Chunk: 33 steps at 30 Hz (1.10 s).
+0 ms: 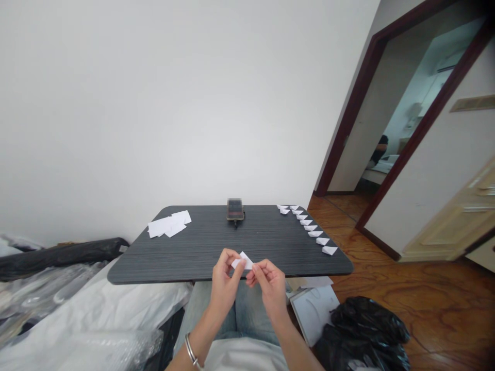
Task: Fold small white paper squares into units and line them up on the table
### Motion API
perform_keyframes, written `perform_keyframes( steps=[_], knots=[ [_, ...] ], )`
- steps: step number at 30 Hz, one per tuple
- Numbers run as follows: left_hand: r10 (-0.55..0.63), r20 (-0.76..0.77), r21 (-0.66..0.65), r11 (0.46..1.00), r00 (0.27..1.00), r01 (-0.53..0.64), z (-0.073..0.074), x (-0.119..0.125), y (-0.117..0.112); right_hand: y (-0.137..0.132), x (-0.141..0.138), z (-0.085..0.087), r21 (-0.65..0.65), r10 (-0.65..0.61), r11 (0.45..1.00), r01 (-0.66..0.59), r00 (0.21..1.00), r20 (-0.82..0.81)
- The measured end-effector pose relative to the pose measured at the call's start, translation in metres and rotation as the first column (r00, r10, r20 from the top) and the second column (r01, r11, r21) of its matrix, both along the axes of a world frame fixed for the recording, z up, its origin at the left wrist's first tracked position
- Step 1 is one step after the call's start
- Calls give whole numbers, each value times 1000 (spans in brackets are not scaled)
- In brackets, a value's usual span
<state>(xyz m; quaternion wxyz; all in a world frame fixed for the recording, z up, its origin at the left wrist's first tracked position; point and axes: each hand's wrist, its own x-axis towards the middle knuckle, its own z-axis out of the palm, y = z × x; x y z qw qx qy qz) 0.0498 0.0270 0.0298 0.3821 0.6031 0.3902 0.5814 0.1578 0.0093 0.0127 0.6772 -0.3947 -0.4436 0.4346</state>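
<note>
A small piece of folded white paper (243,261) is held up over the near edge of the dark table (201,247). My left hand (225,273) pinches its left part between thumb and fingers. At its right corner, the thumb and fingers of my right hand (268,281) close on the paper. Flat white paper slips (166,225) lie overlapping at the table's left. Along the right edge runs a row of several small folded paper pieces (310,228), with a few more at the far right corner.
A phone on a stand (234,210) is at the table's far edge by the white wall. Plastic-wrapped bundles (77,319) lie at left. Right of my legs are a white paper bag (315,309) and black plastic bags (367,330). A doorway (371,113) opens at right.
</note>
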Motion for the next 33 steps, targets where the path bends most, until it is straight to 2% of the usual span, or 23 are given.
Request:
perform_keyframes(
  steps=[4, 10, 14, 20, 24, 29, 33],
  knots=[
    [-123, 125, -44, 991, 985, 129, 1, 1, 0, -2, 0, 2, 11, -21, 1000, 21, 1000, 2],
    [-163, 195, -81, 980, 967, 182, 5, 1, -1, -4, 0, 5, 7, -8, 1000, 8, 1000, -9],
    [-155, 183, -83, 981, 971, 173, 6, 2, -2, -3, 1, 4, -14, 1, 1000, -1, 999, -33],
    [-110, 82, -67, 991, 991, 116, 6, 2, -2, 3, 4, 1, -33, 89, 995, -90, 995, -36],
    [-93, 45, -47, 994, 995, 95, 4, 3, -1, 4, 3, 0, -23, 67, 997, -67, 998, -14],
    [-194, 78, -89, 976, 978, 201, 3, 1, 3, 3, 3, -2, -27, 4, 1000, -3, 999, 39],
    [-286, 113, -165, 939, 952, 302, 2, -7, 8, 4, 5, -2, -43, 8, 999, -7, 1000, 25]
  ],
)
